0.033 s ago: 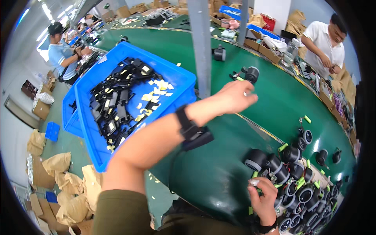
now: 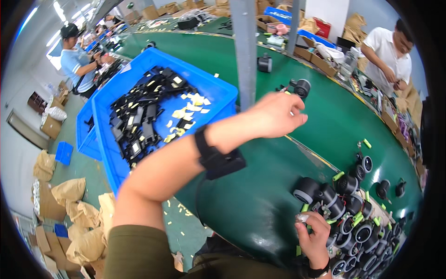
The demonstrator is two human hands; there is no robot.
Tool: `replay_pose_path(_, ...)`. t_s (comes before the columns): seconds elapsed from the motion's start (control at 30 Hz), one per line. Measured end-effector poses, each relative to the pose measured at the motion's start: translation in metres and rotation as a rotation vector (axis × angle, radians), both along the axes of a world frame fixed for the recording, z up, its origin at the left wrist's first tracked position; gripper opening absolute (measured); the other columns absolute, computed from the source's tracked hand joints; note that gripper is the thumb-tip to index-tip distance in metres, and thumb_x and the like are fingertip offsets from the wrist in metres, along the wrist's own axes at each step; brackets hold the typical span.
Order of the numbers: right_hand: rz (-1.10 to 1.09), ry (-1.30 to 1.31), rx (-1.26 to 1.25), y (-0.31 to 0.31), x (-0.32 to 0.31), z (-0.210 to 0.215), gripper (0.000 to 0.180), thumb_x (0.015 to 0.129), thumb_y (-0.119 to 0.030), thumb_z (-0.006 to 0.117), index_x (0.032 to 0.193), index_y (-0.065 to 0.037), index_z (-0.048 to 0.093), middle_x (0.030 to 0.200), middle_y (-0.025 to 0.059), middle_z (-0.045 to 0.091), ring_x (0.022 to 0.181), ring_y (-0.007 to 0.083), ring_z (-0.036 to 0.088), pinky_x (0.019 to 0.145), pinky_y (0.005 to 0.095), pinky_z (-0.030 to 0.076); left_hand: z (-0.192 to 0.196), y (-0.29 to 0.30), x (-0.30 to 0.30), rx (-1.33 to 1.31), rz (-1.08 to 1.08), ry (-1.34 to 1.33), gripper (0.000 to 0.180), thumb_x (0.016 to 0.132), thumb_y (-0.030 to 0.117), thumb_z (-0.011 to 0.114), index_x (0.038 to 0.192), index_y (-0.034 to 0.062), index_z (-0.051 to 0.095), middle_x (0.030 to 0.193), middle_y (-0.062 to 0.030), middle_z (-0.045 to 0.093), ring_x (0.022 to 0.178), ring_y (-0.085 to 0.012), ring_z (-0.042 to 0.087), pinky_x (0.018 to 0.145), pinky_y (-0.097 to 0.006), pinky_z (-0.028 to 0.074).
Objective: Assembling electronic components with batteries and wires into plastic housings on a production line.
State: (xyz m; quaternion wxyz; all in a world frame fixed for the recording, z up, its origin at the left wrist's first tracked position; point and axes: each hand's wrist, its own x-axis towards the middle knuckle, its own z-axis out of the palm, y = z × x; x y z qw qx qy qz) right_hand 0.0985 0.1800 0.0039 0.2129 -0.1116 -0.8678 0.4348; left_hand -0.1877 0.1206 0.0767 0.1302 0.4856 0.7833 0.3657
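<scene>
My left hand point(image 2: 280, 115) is stretched out over the green conveyor belt, a dark strap and box on its wrist. Its fingers are curled inward; what they hold, if anything, is hidden. Just beyond it lies a black cylindrical device point(image 2: 302, 88) with a grey rim and small parts attached. At the lower right, my right hand point(image 2: 314, 235) pinches a small whitish piece point(image 2: 302, 217) between thumb and fingers. That hand is beside a pile of black round devices point(image 2: 346, 242) with grey rims and yellow-green tabs.
A blue crate point(image 2: 218, 93) of black plastic parts and yellow scraps stands left of a grey post point(image 2: 246, 56). Another black device point(image 2: 265, 63) sits farther up the belt. Two people work at the far left and far right. Brown sacks point(image 2: 88, 242) lie on the floor.
The view has shifted slightly, and my left forearm has moved a little left in it. My right hand keeps its pinch on the whitish piece.
</scene>
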Motion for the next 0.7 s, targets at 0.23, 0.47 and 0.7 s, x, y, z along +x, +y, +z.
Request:
replay_pose_path(0.23, 0.120, -0.014, 0.001, -0.022, -0.002, 0.003, 0.011, 0.069, 0.002, 0.066, 0.079, 0.001, 0.062, 0.077, 0.0138, 0.063, 0.068, 0.0252, 0.062, 0.062, 0.0298, 0.049, 0.014, -0.186, -0.131, -0.673, 0.352, 0.169, 0.025, 0.079, 0.022, 0.061, 0.089, -0.0001, 0.064, 0.071, -0.0083, 0.065, 0.065, -0.0151, 0.062, 0.059, -0.029, 0.050)
replay_pose_path(0.47, 0.196, -0.092, 0.135, -0.031, -0.010, 0.005, 0.014, 0.068, -0.002, 0.071, 0.079, 0.000, 0.063, 0.076, 0.0126, 0.064, 0.068, 0.0273, 0.062, 0.062, 0.0321, 0.049, -0.095, -0.204, -0.141, -0.748, 0.346, 0.111, 0.057, 0.063, 0.035, 0.074, 0.093, -0.0106, 0.058, 0.092, -0.0238, 0.062, 0.089, -0.0336, 0.061, 0.075, -0.038, 0.047)
replay_pose_path(0.7, 0.244, -0.093, 0.113, -0.031, -0.013, 0.005, 0.012, 0.069, -0.003, 0.070, 0.077, 0.000, 0.062, 0.075, 0.0127, 0.063, 0.067, 0.0280, 0.061, 0.061, 0.0323, 0.049, -0.082, -0.213, -0.158, -0.428, 0.448, -0.160, 0.029, 0.068, 0.019, 0.069, 0.083, -0.0050, 0.062, 0.074, -0.0163, 0.065, 0.071, -0.0242, 0.065, 0.066, -0.036, 0.050)
